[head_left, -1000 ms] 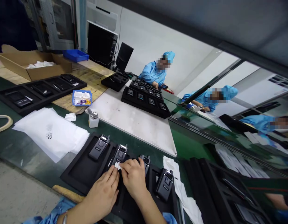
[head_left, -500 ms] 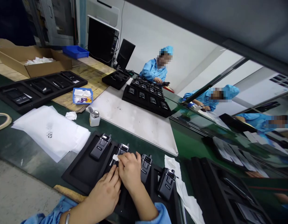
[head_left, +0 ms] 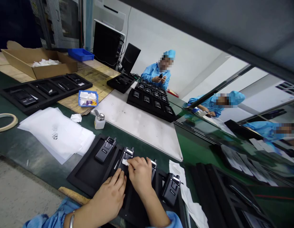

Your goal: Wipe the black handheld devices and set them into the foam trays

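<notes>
Inside the tray's edges (head_left: 76, 177), both hands (head_left: 140, 173) crowd one device (head_left: 123, 158)

From here the right hand (head_left: 142, 175) covers much of the third handheld radio (head_left: 153, 166), and the two hands, the left (head_left: 108, 198) included, hide the lower part of the second one (head_left: 126, 155), so I can't read its label. Over on the left, the roll of tape (head_left: 5, 123) runs out of sight at the edge, while at the near right the foam tray (head_left: 232, 196) is cut off too. The far coworkers' faces are blurred into squares.
</notes>
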{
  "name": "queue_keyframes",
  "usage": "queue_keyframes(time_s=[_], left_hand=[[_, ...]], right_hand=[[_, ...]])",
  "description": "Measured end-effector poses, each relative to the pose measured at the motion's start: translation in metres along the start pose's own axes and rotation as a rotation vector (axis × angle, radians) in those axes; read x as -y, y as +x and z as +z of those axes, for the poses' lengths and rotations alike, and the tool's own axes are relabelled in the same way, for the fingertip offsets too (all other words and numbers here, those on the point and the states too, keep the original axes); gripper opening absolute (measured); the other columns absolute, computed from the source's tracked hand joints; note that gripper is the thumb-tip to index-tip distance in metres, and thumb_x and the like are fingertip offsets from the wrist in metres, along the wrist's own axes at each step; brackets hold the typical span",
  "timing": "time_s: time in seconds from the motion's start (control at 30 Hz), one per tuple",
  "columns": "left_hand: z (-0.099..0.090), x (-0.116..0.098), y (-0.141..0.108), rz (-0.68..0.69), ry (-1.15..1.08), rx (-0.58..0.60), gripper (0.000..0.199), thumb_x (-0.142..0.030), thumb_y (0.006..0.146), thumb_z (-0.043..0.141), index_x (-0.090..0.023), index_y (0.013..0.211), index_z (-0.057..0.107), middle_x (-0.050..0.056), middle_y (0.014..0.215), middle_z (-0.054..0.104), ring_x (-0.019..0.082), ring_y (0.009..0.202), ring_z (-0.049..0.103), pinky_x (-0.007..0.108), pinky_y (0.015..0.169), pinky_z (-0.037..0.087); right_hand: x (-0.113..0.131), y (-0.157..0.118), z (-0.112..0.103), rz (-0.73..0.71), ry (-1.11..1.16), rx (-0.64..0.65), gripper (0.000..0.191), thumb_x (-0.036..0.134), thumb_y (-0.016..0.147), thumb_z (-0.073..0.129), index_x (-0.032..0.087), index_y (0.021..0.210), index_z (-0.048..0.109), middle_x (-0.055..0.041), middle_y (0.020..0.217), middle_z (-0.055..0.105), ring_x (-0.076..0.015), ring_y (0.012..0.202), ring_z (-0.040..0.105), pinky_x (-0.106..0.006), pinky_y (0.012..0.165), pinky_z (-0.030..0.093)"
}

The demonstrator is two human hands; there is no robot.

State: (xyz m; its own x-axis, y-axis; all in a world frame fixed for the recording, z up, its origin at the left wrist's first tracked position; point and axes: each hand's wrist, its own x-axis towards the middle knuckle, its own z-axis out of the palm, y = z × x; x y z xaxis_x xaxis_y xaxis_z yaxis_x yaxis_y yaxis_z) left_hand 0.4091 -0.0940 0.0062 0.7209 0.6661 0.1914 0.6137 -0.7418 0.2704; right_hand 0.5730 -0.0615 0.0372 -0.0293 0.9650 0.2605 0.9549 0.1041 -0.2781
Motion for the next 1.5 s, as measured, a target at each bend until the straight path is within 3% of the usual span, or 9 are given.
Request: queue_keyframes(time_s=[0.13, 0.4, 0.5, 0.7, 0.9, 1.03, 1.2, 1.37, 1.5], left_hand=[[0.001, 0.000, -0.002, -0.024, -0.034, 0.000, 0.046, -0.024, 0.096, 0.044, -0.009, 0.138, 0.054, 0.016, 0.146, 0.052, 0.032, 0.140, 0.041, 0.041, 0.107, 0.046], [0.000, 0.000, -0.002, -0.042, -0.096, -0.031, 0.046, -0.027, 0.095, 0.048, -0.011, 0.138, 0.054, 0.014, 0.146, 0.053, 0.029, 0.142, 0.040, 0.039, 0.107, 0.047], [-0.005, 0.006, -0.011, -0.014, -0.127, -0.121, 0.046, -0.021, 0.091, 0.052, -0.013, 0.137, 0.054, 0.012, 0.141, 0.058, 0.027, 0.136, 0.048, 0.039, 0.109, 0.047], [-0.014, 0.044, -0.035, -0.193, -0.006, -0.335, 0.048, -0.015, 0.090, 0.048, -0.013, 0.138, 0.052, 0.014, 0.147, 0.052, 0.031, 0.140, 0.042, 0.051, 0.114, 0.041], [-0.015, 0.066, -0.039, -0.274, 0.081, -0.166, 0.052, -0.027, 0.092, 0.052, -0.010, 0.140, 0.050, 0.015, 0.150, 0.049, 0.029, 0.140, 0.043, 0.045, 0.114, 0.040], [-0.015, 0.064, -0.040, -0.270, 0.047, -0.156, 0.051, -0.026, 0.092, 0.051, -0.011, 0.141, 0.050, 0.013, 0.151, 0.048, 0.029, 0.141, 0.041, 0.043, 0.114, 0.041], [-0.014, 0.064, -0.042, -0.267, 0.029, -0.169, 0.051, -0.028, 0.091, 0.054, -0.011, 0.139, 0.052, 0.015, 0.149, 0.050, 0.030, 0.142, 0.040, 0.040, 0.113, 0.043], [-0.013, 0.066, -0.043, -0.253, 0.030, -0.168, 0.054, -0.027, 0.091, 0.054, -0.012, 0.142, 0.048, 0.014, 0.151, 0.048, 0.030, 0.142, 0.039, 0.038, 0.112, 0.044], [-0.013, 0.066, -0.042, -0.253, 0.059, -0.150, 0.051, -0.029, 0.092, 0.053, -0.012, 0.140, 0.052, 0.014, 0.150, 0.049, 0.031, 0.142, 0.040, 0.039, 0.110, 0.045]], right_hand=[[0.003, 0.000, 0.000, -0.058, 0.044, 0.043, 0.024, 0.012, 0.087, 0.058, 0.030, 0.089, 0.074, 0.0015, 0.087, 0.070, -0.0185, 0.086, 0.057, -0.048, 0.108, 0.021], [0.006, -0.004, -0.003, 0.011, 0.038, 0.054, 0.025, 0.011, 0.086, 0.056, 0.028, 0.088, 0.074, 0.0004, 0.088, 0.071, -0.0196, 0.087, 0.061, -0.048, 0.107, 0.023], [0.004, -0.007, -0.010, 0.039, 0.091, 0.129, 0.025, 0.009, 0.082, 0.056, 0.027, 0.083, 0.073, 0.0010, 0.086, 0.072, -0.0206, 0.087, 0.063, -0.048, 0.104, 0.025], [0.033, 0.022, 0.005, -0.010, 0.209, -0.050, 0.023, 0.019, 0.090, 0.053, 0.026, 0.092, 0.075, -0.0020, 0.091, 0.074, -0.0190, 0.088, 0.065, -0.041, 0.099, 0.032], [0.079, 0.052, 0.046, -0.082, 0.058, -0.056, 0.021, 0.016, 0.090, 0.056, 0.025, 0.093, 0.075, -0.0036, 0.090, 0.072, -0.0210, 0.087, 0.061, -0.047, 0.103, 0.026], [0.075, 0.049, 0.043, -0.201, 0.073, 0.043, 0.021, 0.015, 0.088, 0.059, 0.028, 0.088, 0.074, 0.0002, 0.085, 0.071, -0.0196, 0.084, 0.059, -0.047, 0.104, 0.025], [0.076, 0.054, 0.042, -0.148, 0.045, -0.029, 0.020, 0.015, 0.090, 0.056, 0.025, 0.090, 0.074, -0.0027, 0.088, 0.072, -0.0209, 0.086, 0.058, -0.047, 0.104, 0.025], [0.080, 0.057, 0.042, -0.201, 0.072, 0.056, 0.020, 0.014, 0.088, 0.058, 0.027, 0.085, 0.073, 0.0002, 0.083, 0.071, -0.0191, 0.084, 0.058, -0.047, 0.105, 0.023], [0.077, 0.056, 0.040, -0.162, 0.069, 0.007, 0.021, 0.014, 0.090, 0.056, 0.026, 0.089, 0.073, -0.0015, 0.089, 0.072, -0.0197, 0.086, 0.058, -0.047, 0.106, 0.023]])
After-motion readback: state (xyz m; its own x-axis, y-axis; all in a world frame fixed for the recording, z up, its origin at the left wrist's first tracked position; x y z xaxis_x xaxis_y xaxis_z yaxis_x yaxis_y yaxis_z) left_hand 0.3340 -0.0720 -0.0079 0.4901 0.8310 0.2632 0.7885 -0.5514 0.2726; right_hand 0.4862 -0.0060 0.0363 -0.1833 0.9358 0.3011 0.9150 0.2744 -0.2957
